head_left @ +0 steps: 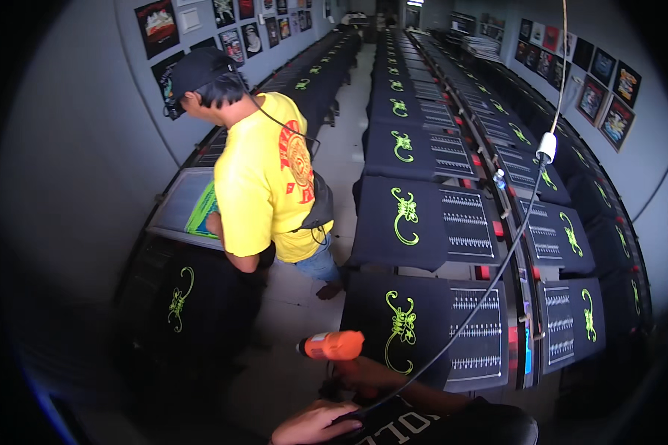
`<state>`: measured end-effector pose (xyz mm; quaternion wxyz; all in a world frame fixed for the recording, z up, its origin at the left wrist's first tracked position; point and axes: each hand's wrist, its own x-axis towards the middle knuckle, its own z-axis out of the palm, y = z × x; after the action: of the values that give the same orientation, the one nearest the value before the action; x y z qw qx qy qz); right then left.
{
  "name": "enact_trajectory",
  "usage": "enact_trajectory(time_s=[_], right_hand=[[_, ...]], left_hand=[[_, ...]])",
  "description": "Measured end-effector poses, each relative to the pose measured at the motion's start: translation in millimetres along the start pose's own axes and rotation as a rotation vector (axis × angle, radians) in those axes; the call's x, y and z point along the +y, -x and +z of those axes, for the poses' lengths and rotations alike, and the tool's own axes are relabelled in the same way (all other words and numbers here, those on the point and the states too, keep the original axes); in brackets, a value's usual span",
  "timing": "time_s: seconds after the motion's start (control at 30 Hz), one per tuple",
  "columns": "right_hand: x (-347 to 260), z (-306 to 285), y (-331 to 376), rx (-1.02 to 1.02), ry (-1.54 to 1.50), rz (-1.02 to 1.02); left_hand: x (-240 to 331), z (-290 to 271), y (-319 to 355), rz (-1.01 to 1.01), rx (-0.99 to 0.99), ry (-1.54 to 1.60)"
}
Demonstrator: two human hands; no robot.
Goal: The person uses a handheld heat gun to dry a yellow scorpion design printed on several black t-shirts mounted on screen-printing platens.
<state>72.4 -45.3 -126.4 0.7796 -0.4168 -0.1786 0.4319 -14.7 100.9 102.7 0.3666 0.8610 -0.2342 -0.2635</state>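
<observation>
One head-worn fisheye view, looking steeply down and forward along rows of printing tables (404,156). Edges bend toward the dark rim. The right hand (349,371) sits close at the lower edge; the tables stretch away beyond it.

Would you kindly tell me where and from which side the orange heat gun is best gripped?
By its dark handle, coming from below. The orange heat gun lies level, nozzle pointing left, handle hanging beneath; the right hand seems already there. The cable leaves rightward, so the left hand side is clearer.
</observation>
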Motion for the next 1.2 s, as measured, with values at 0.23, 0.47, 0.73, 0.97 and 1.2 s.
enact_trajectory(time_s=[0.23, 0.47, 0.73, 0.97, 1.2], right_hand=[[-39, 20, 65, 0.569, 0.113, 0.046], [-43, 58, 139, 1.142, 0.141, -0.125], [-26, 63, 178, 1.250, 0.160, 0.027], [-3, 58, 178, 1.178, 0.045, 0.014], [1, 50, 180, 1.182, 0.094, 0.045]], left_hand=[[-85, -56, 8, 0.099, -0.062, 0.154], [-129, -53, -21, -0.055, 0.091, 0.179], [-189, -4, -79, -0.026, 0.277, 0.203], [-236, 47, -121, 0.010, 0.312, 0.136], [-291, 106, -142, 0.031, 0.391, -0.190]])
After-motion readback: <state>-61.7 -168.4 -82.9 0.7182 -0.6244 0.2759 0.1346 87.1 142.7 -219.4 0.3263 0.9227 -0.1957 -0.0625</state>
